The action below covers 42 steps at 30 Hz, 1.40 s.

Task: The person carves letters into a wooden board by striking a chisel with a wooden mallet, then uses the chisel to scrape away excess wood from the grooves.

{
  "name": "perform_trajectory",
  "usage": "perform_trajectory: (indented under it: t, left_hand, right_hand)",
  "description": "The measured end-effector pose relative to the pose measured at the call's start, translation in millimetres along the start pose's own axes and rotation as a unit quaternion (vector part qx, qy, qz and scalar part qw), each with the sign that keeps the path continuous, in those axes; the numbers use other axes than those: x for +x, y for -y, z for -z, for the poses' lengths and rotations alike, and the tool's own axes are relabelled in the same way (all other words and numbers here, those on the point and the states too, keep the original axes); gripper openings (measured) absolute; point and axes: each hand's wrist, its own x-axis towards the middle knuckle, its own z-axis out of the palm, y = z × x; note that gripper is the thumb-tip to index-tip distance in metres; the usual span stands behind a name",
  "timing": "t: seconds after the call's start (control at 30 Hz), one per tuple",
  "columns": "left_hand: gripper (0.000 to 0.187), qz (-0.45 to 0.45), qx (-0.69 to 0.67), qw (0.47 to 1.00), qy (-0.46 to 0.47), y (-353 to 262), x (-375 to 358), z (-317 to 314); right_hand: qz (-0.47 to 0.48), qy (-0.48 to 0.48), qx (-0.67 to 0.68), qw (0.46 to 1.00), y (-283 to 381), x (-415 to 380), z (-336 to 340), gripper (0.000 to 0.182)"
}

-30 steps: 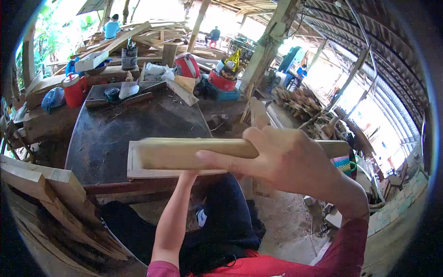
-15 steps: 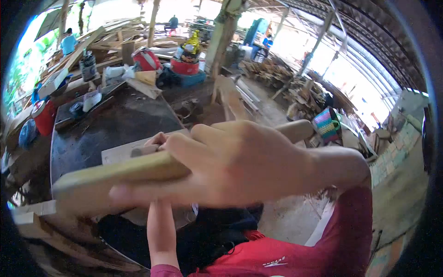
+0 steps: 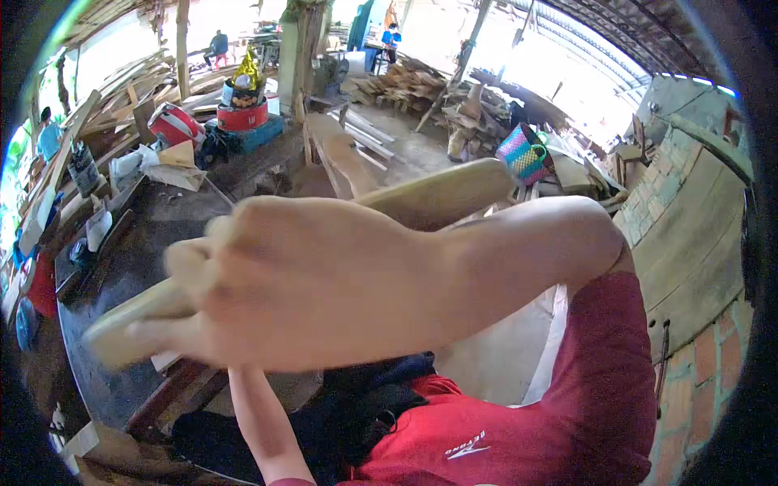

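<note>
Close to the camera, my right hand (image 3: pixel 308 283) is closed around a long, smooth piece of wood (image 3: pixel 446 194). One rounded end of the wood reaches to the lower left, past my fingers. The other, broader end rises behind my wrist to the right. My left forearm (image 3: pixel 267 429) comes up from below, and the left hand is hidden behind the right one, so its fingers do not show. Beneath both arms is a dark tabletop (image 3: pixel 101 300).
Wood scraps (image 3: pixel 174 174) and a dark container (image 3: pixel 81 170) are at the table's far side. Beyond stand a red-and-white bag (image 3: pixel 177 125), a red tub (image 3: pixel 241 118), wood piles (image 3: pixel 405 87) and a woven basket (image 3: pixel 525 154). People (image 3: pixel 391 40) are in the background.
My right hand has moved left, still gripping the wood, and its fingers look more tightly curled. My left fingers showed beyond it before and are hidden now. The view has turned right.
</note>
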Motion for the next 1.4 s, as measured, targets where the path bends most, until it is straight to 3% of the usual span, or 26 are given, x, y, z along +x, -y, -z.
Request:
perform_trajectory:
  t: [0.17,0.27,0.47,0.53,0.6,0.7,0.83,1.03,1.1,1.13,1.23,1.4]
  left_hand:
    - [0.03,0.002,-0.005,1.0,0.001,4.2,2.2,-0.3]
    - [0.029,-0.002,-0.012,1.0,0.011,11.1,7.9,-1.0]
    - [0.027,0.0,-0.008,1.0,0.002,1.3,-1.8,4.1]
    - [0.027,0.0,-0.018,1.0,0.013,10.7,1.3,3.3]
    - [0.026,-0.007,-0.03,0.999,0.021,18.2,4.7,2.6]
    - [0.026,-0.01,-0.072,0.997,0.028,36.7,12.0,-5.2]
    - [0.025,-0.03,-0.106,0.993,0.039,29.6,17.3,-7.3]
    - [0.021,-0.064,-0.116,0.989,0.063,-3.8,15.0,-17.7]
    - [0.021,-0.062,-0.101,0.991,0.053,-8.0,10.3,-18.6]
    - [0.022,-0.052,-0.099,0.993,0.045,-9.9,9.0,-19.3]
    - [0.026,-0.054,-0.111,0.991,0.044,-12.9,5.0,-21.7]
    - [0.028,-0.054,-0.122,0.987,0.092,-13.7,3.9,-11.8]
  right_hand:
    - [0.018,-0.042,0.047,0.998,-1.8,-6.3,-18.7,0.035]
    - [0.016,0.064,-0.024,0.998,-11.3,-14.5,-16.7,0.044]
    - [-0.026,-0.048,0.127,0.99,-7.0,-3.9,-26.6,0.043]
    - [-0.02,0.087,0.077,0.993,-8.7,-18.9,-35.4,0.047]
    - [-0.048,0.157,0.039,0.986,-11.6,-17.0,-13.9,0.047]
    - [-0.096,0.153,0.034,0.983,-16.2,-19.8,-17.9,0.053]
    - [-0.203,0.034,0.165,0.965,-31.6,-55.0,-35.4,0.062]
    - [-0.46,-0.033,0.194,0.866,-25.7,-139.3,-100.6,0.065]
    - [-0.564,-0.008,0.272,0.78,-18.1,-158.6,-126.1,0.06]
    - [-0.626,0.011,0.36,0.692,-13.0,-162.8,-136.6,0.055]
    - [-0.661,-0.065,0.474,0.578,5.2,-192.7,-182.5,0.053]
    - [-0.68,-0.036,0.532,0.504,16.1,-204.4,-202.2,0.048]
